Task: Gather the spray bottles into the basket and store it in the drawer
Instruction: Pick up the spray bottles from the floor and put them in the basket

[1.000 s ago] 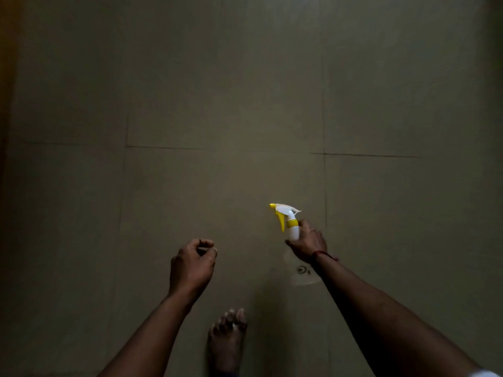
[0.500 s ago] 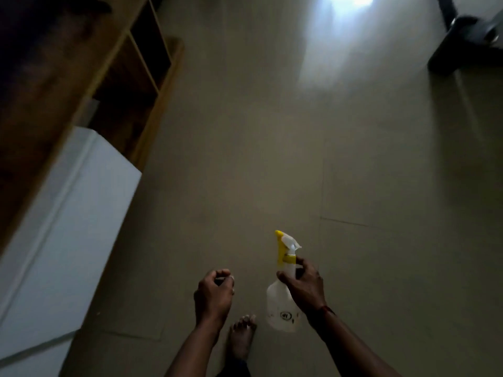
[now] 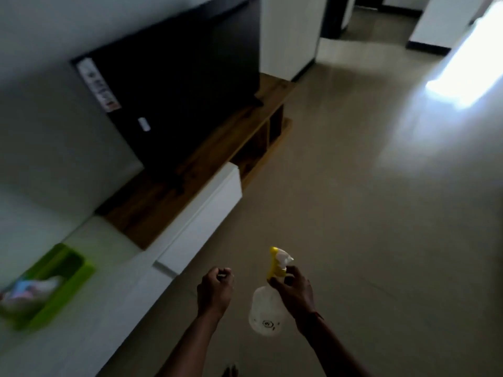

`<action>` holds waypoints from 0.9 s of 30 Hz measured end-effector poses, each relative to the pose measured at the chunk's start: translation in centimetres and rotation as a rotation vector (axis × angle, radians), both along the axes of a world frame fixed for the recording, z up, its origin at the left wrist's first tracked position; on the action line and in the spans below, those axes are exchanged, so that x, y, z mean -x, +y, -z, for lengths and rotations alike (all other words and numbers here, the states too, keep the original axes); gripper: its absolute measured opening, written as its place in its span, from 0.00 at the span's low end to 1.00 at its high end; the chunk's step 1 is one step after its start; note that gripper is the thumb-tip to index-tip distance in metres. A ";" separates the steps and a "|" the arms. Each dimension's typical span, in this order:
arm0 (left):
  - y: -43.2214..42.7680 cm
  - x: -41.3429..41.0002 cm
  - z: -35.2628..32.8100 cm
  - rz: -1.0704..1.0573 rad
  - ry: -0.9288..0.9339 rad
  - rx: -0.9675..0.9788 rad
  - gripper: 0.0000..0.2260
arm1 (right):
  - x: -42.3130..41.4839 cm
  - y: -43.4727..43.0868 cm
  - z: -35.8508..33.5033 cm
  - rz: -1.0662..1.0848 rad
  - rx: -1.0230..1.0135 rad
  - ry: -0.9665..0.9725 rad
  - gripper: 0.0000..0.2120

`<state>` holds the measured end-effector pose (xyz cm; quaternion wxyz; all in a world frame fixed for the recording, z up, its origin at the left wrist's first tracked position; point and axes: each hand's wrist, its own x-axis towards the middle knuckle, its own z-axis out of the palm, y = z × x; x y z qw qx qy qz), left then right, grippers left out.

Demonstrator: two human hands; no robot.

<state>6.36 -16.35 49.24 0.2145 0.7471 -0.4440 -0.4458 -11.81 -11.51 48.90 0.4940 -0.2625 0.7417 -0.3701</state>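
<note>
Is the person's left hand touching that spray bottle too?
Apart. In the head view, bare floor shows between the curled left hand and the spray bottle, which only the right hand grips at the neck.

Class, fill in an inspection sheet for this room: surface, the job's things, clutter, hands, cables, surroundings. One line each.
Surface: white cabinet top, bare beside the basket; tiled floor.
Job's things: spray bottle held in the air; green basket on the cabinet top, blurred contents.
Clutter: nothing seen.
Hands: right hand grips the bottle's neck; left hand loosely closed, contents unclear.
Cables: nothing seen.
Surroundings: television on a wooden shelf unit; sunlight patch on the floor.
</note>
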 end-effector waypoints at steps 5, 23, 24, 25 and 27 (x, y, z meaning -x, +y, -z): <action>2.9 -10.1 -5.2 -0.132 -0.059 0.054 0.03 | -9.5 0.2 -3.9 -0.103 0.042 -0.079 0.16; 11.1 -47.1 -7.8 -0.624 -0.037 0.070 0.06 | -42.1 -4.8 -9.3 -0.710 0.125 0.180 0.09; 11.0 -48.8 -7.6 -0.628 -0.033 0.078 0.06 | -43.6 -5.4 -9.1 -0.717 0.125 0.187 0.08; 10.7 -50.3 -7.4 -0.634 -0.034 0.084 0.06 | -45.0 -6.0 -8.9 -0.720 0.126 0.194 0.08; 10.0 -52.6 -7.4 -0.650 -0.036 0.091 0.05 | -47.0 -7.3 -9.0 -0.716 0.134 0.200 0.09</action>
